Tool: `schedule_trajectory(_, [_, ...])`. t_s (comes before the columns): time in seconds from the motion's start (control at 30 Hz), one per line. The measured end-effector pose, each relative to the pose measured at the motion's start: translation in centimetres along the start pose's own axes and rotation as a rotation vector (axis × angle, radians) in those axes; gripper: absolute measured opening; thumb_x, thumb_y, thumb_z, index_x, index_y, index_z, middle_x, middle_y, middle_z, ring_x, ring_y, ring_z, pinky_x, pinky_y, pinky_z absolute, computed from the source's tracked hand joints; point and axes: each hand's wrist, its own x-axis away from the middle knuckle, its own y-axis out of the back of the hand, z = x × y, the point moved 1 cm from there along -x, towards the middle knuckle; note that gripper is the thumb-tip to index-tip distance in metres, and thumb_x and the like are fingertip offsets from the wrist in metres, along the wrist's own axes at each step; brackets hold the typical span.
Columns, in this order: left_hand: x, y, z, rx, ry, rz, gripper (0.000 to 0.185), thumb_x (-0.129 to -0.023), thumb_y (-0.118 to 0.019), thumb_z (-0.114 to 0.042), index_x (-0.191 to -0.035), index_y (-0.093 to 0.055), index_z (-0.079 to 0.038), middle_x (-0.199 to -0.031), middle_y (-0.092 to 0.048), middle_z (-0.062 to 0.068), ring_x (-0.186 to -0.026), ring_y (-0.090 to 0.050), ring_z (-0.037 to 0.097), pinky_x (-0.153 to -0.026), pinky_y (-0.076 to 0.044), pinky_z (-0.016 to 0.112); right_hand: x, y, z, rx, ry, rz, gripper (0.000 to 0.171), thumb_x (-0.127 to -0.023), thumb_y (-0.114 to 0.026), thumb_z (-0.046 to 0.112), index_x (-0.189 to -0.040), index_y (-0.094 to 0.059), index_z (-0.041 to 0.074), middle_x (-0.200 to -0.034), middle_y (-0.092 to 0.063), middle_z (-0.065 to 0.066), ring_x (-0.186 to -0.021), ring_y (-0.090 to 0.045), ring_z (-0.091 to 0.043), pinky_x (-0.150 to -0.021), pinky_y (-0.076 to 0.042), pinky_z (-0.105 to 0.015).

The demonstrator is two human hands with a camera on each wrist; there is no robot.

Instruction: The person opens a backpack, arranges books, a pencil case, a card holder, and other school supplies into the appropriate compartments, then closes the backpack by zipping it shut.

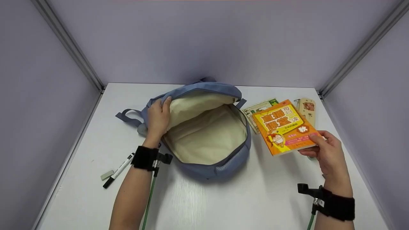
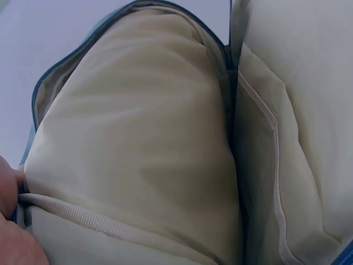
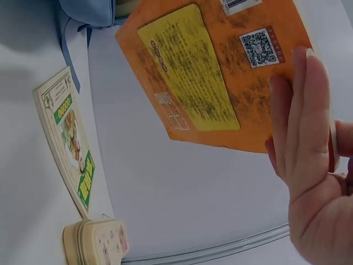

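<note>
A blue backpack (image 1: 223, 166) lies on the white table (image 1: 255, 204) with its main pocket wide open, showing cream lining (image 1: 204, 134). My left hand (image 1: 158, 116) grips the upper left rim of the opening and holds it up; the left wrist view shows only lining (image 2: 138, 138) and my fingers (image 2: 11, 221). My right hand (image 1: 326, 148) pinches the lower right corner of an orange book (image 1: 282, 126), held above the table to the right of the bag. The right wrist view shows the book's back cover (image 3: 215, 66) with my fingers (image 3: 303, 121) flat beneath it.
A green-edged book (image 1: 260, 108) lies on the table under the orange one, and a cream pencil case (image 1: 307, 110) lies at the far right. A black-and-white marker (image 1: 119, 169) and a grey eraser (image 1: 107, 174) lie at the left. Purple walls close in three sides.
</note>
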Motion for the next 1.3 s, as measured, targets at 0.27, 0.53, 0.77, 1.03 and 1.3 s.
schedule_trajectory(0.27, [-0.1,0.1,-0.2,-0.013,-0.005,-0.006,0.044,-0.103,-0.053,-0.029,-0.065,-0.038,-0.012,-0.062,-0.033,0.001,-0.06,-0.037,0.023,-0.06,-0.033,0.035,-0.6,-2.3,-1.1,0.04,-0.056,0.116,0.028,-0.103,-0.052,0.015,-0.118,-0.044,-0.007,-0.089,-0.073,-0.012,-0.07,-0.073,-0.024,-0.06,-0.057,-0.032])
schedule_trajectory(0.53, [-0.3,0.1,-0.4,0.004,-0.01,0.007,0.045,-0.103,-0.052,-0.028,-0.065,-0.036,-0.012,-0.061,-0.031,0.001,-0.058,-0.034,0.021,-0.059,-0.031,0.034,-2.5,-7.4,-3.8,0.065,-0.204,0.246,0.031,-0.105,-0.046,0.013,-0.124,-0.04,-0.011,-0.09,-0.071,-0.014,-0.069,-0.072,-0.023,-0.065,-0.057,-0.033])
schedule_trajectory(0.77, [-0.4,0.0,-0.5,0.009,-0.025,0.006,0.043,-0.103,-0.052,-0.027,-0.066,-0.038,-0.012,-0.06,-0.031,0.0,-0.057,-0.034,0.021,-0.059,-0.032,0.034,-4.4,-12.6,-5.7,0.073,-0.259,0.328,0.038,-0.106,-0.04,0.009,-0.13,-0.033,-0.019,-0.089,-0.069,-0.017,-0.067,-0.071,-0.023,-0.066,-0.057,-0.033])
schedule_trajectory(1.03, [-0.3,-0.1,-0.3,0.038,-0.047,-0.012,0.043,-0.102,-0.054,-0.026,-0.066,-0.038,-0.011,-0.061,-0.031,0.001,-0.058,-0.034,0.021,-0.06,-0.031,0.034,-6.1,-15.9,-9.3,0.16,-0.316,0.337,0.034,-0.105,-0.043,0.009,-0.127,-0.038,-0.016,-0.089,-0.066,-0.02,-0.063,-0.07,-0.025,-0.064,-0.057,-0.035])
schedule_trajectory(1.3, [-0.1,-0.2,-0.3,0.036,-0.036,0.018,0.042,-0.102,-0.054,-0.029,-0.067,-0.038,-0.012,-0.059,-0.031,-0.001,-0.054,-0.034,0.019,-0.056,-0.031,0.032,-6.3,-15.3,-11.6,0.4,-0.352,0.34,0.035,-0.105,-0.046,0.014,-0.126,-0.035,-0.011,-0.068,-0.061,-0.014,-0.051,-0.063,-0.017,-0.053,-0.055,-0.03])
